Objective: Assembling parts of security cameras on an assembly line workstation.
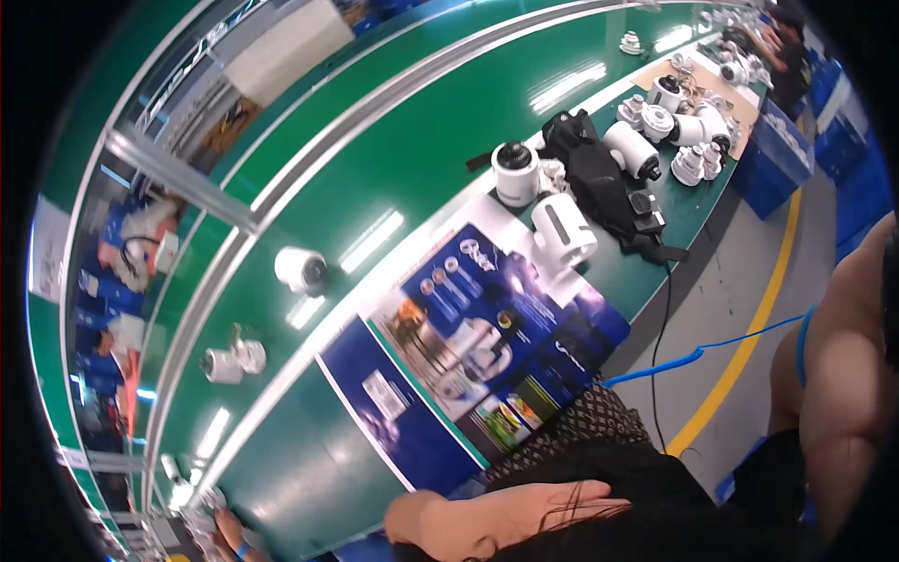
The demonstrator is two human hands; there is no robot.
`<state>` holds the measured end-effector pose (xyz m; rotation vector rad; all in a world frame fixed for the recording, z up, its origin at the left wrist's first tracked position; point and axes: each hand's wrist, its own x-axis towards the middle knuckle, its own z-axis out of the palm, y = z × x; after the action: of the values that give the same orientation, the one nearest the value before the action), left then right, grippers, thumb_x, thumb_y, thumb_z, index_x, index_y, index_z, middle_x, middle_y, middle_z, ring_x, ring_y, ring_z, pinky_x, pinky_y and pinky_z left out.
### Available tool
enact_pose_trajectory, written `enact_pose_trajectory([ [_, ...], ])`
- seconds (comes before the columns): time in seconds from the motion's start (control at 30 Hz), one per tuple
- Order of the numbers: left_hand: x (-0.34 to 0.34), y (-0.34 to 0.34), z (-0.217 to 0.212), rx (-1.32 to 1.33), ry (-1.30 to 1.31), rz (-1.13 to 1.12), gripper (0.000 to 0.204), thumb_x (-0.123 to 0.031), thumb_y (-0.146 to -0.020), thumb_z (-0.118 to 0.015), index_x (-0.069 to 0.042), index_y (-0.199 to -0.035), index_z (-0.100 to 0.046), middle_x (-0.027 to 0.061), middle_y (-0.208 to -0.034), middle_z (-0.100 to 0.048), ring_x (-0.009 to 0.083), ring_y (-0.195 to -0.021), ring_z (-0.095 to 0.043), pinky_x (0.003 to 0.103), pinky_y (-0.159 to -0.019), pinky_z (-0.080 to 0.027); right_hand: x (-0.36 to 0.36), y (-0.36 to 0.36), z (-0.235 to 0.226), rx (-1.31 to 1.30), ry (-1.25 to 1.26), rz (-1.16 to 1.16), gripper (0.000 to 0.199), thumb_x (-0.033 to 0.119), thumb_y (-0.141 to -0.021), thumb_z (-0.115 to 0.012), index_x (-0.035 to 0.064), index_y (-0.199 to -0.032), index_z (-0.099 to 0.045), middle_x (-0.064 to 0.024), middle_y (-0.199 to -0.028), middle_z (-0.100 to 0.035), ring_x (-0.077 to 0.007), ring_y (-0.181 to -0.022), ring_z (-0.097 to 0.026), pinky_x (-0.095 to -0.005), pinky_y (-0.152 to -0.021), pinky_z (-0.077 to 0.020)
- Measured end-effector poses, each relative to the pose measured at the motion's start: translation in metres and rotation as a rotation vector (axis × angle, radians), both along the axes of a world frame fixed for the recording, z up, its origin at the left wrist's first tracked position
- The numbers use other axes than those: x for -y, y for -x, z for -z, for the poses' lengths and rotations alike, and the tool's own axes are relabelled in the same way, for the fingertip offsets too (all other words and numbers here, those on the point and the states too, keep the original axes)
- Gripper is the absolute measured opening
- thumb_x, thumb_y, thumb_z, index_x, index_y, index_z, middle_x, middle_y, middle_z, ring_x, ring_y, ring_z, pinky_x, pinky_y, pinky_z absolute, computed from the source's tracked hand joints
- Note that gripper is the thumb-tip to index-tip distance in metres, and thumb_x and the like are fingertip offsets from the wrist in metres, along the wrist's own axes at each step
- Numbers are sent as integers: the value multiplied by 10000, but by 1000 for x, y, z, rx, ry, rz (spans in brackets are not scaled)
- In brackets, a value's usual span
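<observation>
My left arm (496, 520) lies bare across the lower edge, with loose hair over it; its fingers cannot be made out. It is nearest to a blue printed box (384, 398) with pictures of a white appliance, resting on the bench and reaching past its near edge. At the far right is my bent right arm (843, 403), away from the bench, with a blue wrist strap (803, 347) and cord (670, 363) beside it. The fingers of that hand are hidden. Beyond the box stand a white cylindrical housing with a black top (515, 178) and a slotted white housing (564, 231).
A black bag (595, 178) lies past the housings. Several white parts (688, 126) crowd the far bench. Another white cylinder (300, 270) and a jointed white piece (234, 362) lie on the green surface (375, 159). A co-worker (787, 61) and a blue bin (770, 164) are far right.
</observation>
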<state>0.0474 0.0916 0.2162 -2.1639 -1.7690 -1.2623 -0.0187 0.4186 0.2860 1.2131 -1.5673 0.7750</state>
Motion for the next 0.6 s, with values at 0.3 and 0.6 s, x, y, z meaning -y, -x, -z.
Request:
enact_pose_trajectory([
  [0.3,20,-17,-42,-124,-159,-88,214,-206,-901,-524,-64,-1013,-637,117,-1082,-640,294,-1036,-588,438,-837,-475,16,-1,-25,-111,10,-112,709,336,-727,-663,68,-1339,-425,-159,-1404,-391,-323,-1306,-386,-510,-1004,-395],
  [0.6,28,-47,-57,-183,-334,-221,222,-207,-899,-524,-70,-1043,-623,104,-1103,-629,277,-1059,-574,426,-837,-464,29,2,-40,-136,2,-267,671,312,-746,-647,69,-1333,-433,-156,-1399,-400,-323,-1301,-392,-513,-1000,-397],
])
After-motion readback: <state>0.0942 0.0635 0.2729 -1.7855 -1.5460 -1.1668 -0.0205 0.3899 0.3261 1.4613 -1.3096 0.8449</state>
